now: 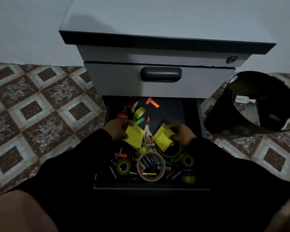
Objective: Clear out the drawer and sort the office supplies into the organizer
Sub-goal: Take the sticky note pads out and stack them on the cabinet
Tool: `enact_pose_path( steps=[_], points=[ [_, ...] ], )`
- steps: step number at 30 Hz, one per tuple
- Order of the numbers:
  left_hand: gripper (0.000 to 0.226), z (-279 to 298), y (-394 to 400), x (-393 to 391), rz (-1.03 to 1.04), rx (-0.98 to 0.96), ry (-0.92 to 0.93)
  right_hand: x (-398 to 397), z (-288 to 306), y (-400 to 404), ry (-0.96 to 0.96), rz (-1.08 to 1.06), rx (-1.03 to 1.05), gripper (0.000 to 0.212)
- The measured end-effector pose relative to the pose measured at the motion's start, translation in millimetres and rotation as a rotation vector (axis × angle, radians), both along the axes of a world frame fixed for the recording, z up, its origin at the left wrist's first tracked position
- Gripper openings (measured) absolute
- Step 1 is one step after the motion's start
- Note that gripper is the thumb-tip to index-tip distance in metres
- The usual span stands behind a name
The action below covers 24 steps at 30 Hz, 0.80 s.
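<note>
The lower drawer of a grey cabinet stands pulled out and holds a jumble of office supplies. My left hand grips a yellow sticky-note pad above the drawer. My right hand grips a second yellow sticky-note pad. Between the two pads lie scissors with pale handles. Below them sit a large tan tape roll, a smaller yellowish tape roll, another at the right, and several batteries and pens. Coloured paper flags lie at the back. No organizer is in view.
The closed upper drawer with a dark handle overhangs the back of the open one. A black waste bin with some litter stands on the floor at the right. Patterned floor tiles spread on both sides. My knees fill the bottom corners.
</note>
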<state>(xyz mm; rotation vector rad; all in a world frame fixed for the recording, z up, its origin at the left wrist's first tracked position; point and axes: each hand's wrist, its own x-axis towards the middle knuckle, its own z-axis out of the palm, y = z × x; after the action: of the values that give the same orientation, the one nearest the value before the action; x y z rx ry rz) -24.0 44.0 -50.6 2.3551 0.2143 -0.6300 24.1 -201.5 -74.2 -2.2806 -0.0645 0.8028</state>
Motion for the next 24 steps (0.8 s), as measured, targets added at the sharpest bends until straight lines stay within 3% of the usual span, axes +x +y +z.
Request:
enact_pose_path(
  steps=[9, 15, 24],
  points=[
    [0.048, 43.7, -12.5, -30.0, 0.164, -0.188, -0.097, -29.8, 62.6, -8.8, -0.109, 0.019, 0.041, 0.045],
    [0.039, 107.1, -22.2, -45.4, 0.323, -0.57, -0.145, -49.7, 128.1, -26.5, -0.251, -0.022, 0.211, 0.046],
    [0.038, 202.9, -29.3, -30.6, 0.3, -0.686, -0.312, -44.6, 217.7, -43.2, -0.516, -0.132, 0.431, 0.044]
  ],
)
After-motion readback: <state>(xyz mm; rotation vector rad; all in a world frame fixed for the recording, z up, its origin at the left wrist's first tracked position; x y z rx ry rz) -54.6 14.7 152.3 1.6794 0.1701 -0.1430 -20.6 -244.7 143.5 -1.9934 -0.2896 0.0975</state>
